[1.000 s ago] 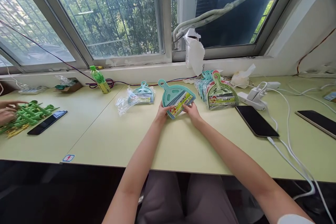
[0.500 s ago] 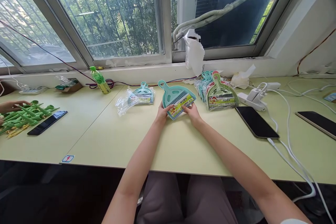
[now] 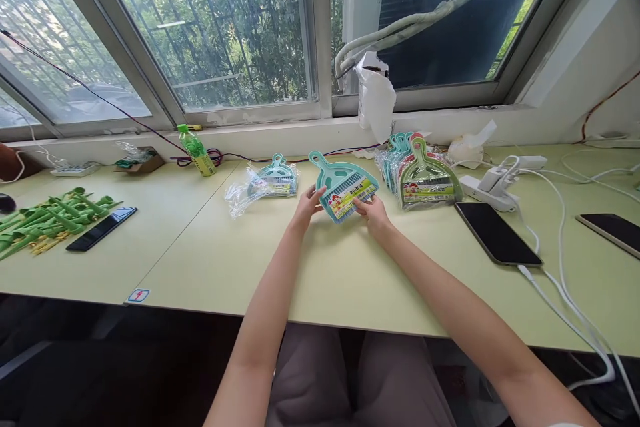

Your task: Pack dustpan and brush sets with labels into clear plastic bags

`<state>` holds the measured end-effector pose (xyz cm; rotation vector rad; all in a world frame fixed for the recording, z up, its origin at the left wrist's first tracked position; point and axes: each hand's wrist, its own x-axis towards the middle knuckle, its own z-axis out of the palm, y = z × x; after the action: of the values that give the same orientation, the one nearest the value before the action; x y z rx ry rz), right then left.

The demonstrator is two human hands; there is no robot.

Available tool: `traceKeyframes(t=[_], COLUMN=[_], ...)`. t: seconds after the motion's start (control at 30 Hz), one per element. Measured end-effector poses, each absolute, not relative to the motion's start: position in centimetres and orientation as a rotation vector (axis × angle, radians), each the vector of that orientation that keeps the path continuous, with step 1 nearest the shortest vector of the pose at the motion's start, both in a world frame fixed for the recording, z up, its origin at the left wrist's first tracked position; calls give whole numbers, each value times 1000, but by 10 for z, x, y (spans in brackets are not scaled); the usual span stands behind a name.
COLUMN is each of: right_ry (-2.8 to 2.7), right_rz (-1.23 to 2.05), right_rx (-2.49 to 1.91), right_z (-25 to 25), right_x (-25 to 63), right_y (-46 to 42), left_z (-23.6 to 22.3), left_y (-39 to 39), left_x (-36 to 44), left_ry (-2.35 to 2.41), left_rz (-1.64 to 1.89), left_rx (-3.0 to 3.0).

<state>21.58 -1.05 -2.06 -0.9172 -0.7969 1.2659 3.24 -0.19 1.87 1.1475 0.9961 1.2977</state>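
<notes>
Our forearms (image 3: 273,283) stretch forward over the worktop (image 3: 200,267); our left hand (image 3: 304,209) pinches the dustpan (image 3: 334,180) by its left edge; our right hand (image 3: 376,215) pinches its lower right, thumb on the label (image 3: 350,195); it tilts between both, near the wrapped stack (image 3: 424,172).

Daylight is streaming through sliding windows (image 3: 240,33) behind the worktop's (image 3: 200,260) back edge; deep shadow is pooling below the front edge.

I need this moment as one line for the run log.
dustpan: held, label showing | left hand: at left edge | right hand: at lower right edge | left: wrapped dustpan | right: dustpan pile
</notes>
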Motion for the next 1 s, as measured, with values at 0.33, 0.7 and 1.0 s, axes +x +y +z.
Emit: traceKeyframes(t=[0.33, 0.7, 1.0], right_ry=[-872, -846, -830], right_rz=[1288, 1307, 1288], right_rx=[-929, -927, -924], right_z=[-16, -12, -7], right_x=[213, 211, 210], right_y=[-16, -15, -17], left_z=[11, -5, 9], left_y=[6, 19, 15], left_x=[-39, -48, -36], left_ry=[2549, 2618, 2320], left_rz=[1453, 897, 1317], left_rx=[1597, 1914, 2174])
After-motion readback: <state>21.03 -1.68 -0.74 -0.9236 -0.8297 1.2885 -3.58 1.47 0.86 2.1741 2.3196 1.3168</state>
